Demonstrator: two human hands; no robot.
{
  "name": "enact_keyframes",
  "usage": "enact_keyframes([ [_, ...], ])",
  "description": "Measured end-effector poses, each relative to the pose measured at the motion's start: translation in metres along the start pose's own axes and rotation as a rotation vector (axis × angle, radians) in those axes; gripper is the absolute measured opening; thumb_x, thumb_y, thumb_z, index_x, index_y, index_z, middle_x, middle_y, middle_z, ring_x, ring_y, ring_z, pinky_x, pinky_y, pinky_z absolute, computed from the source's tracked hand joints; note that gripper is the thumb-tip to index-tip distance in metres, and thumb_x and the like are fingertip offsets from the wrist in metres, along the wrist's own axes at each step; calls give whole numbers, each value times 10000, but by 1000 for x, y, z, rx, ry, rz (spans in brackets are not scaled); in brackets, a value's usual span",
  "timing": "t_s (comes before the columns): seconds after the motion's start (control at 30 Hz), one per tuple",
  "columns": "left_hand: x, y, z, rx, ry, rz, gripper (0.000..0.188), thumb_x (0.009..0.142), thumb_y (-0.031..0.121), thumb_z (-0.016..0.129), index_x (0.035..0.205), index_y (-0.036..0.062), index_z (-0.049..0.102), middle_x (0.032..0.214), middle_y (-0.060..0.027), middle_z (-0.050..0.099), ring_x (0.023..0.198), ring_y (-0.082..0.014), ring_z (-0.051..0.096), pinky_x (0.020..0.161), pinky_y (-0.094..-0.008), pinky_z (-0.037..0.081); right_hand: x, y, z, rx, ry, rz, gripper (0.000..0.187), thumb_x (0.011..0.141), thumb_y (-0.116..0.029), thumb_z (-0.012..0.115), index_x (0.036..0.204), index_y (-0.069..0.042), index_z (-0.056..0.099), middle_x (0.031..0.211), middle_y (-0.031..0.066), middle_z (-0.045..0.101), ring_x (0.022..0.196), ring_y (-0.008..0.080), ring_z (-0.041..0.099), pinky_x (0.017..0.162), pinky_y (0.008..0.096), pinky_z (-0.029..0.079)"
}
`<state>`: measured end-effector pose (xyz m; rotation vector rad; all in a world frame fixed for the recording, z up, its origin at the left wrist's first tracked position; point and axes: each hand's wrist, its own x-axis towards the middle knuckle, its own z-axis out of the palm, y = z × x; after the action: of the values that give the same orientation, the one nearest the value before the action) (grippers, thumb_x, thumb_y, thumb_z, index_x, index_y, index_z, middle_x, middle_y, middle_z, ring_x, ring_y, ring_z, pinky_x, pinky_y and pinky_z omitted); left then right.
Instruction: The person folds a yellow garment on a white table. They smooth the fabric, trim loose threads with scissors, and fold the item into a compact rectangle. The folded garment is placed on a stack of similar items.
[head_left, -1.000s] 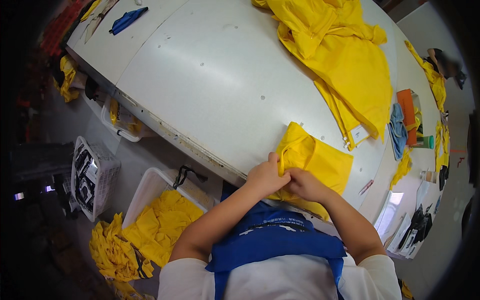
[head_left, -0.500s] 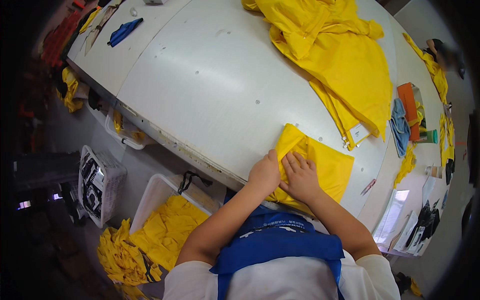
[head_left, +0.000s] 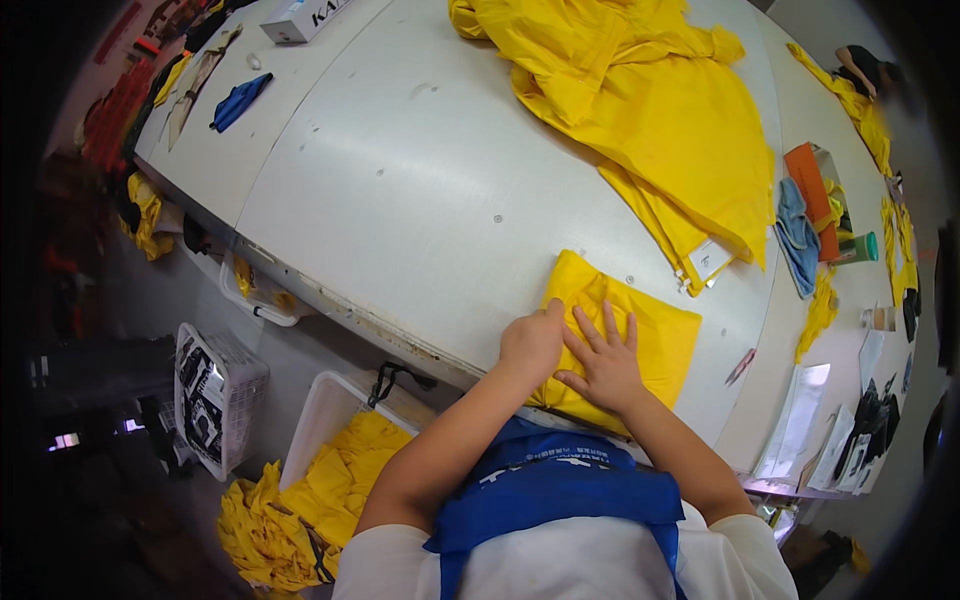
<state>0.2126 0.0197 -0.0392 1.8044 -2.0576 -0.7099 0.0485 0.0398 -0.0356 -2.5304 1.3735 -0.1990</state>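
Observation:
A folded yellow garment lies at the near edge of the white table. My left hand is closed on the garment's left edge, its fingers curled and partly hidden. Flat on top of the fabric rests my right hand, fingers spread apart. Farther back, a larger yellow garment is laid out in loose folds, with a white tag at its near corner.
Right of the garments are a blue cloth, an orange box, a green-lidded container and small snips. On the floor at left stand a white bin of yellow fabric and a white basket. Another person is at far right.
My right hand's fingers have spread wider over the folded garment. My left hand stays at its left edge. The whole view has shifted slightly.

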Motion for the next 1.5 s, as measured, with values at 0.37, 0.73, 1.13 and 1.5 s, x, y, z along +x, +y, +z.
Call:
enact_keyframes([
  [0.37, 7, 25, 26, -67, -125, -27, 96, 866, 141, 512, 897, 52, 493, 727, -205, 625, 659, -404, 613, 570, -500, 480, -14, 33, 27, 532, 228, 141, 613, 802, -430, 604, 1272, -45, 526, 1420, 124, 406, 1400, 375, 210, 1127, 540, 85],
  [0.73, -1, 98, 51, -196, -224, 3, 159, 878, 170, 520, 913, 25, 464, 725, -236, 614, 675, -434, 599, 594, -520, 466, -49, 61, 39, 350, 200, 176, 540, 882, -235, 494, 1328, 58, 409, 1446, 213, 338, 1396, 366, 222, 1136, 493, 139],
  [1.13, 13, 90, 76, 97, -292, 16, 170, 874, 146, 517, 928, -9, 473, 702, -246, 619, 664, -431, 615, 597, -508, 491, -89, 96, 6, 1318, 362, 404, 364, 781, -28, 550, 1145, -28, 547, 1162, 146, 558, 1096, 248, 547, 876, 313, 449],
  [1.5, 9, 72, 67, 102, -282, -25, 184, 825, 145, 568, 942, 26, 491, 743, -220, 632, 687, -403, 624, 605, -490, 487, -99, 38, 16, 906, 231, 304, 206, 703, -174, 752, 862, -92, 650, 828, 98, 623, 847, 262, 585, 718, 352, 473],
])
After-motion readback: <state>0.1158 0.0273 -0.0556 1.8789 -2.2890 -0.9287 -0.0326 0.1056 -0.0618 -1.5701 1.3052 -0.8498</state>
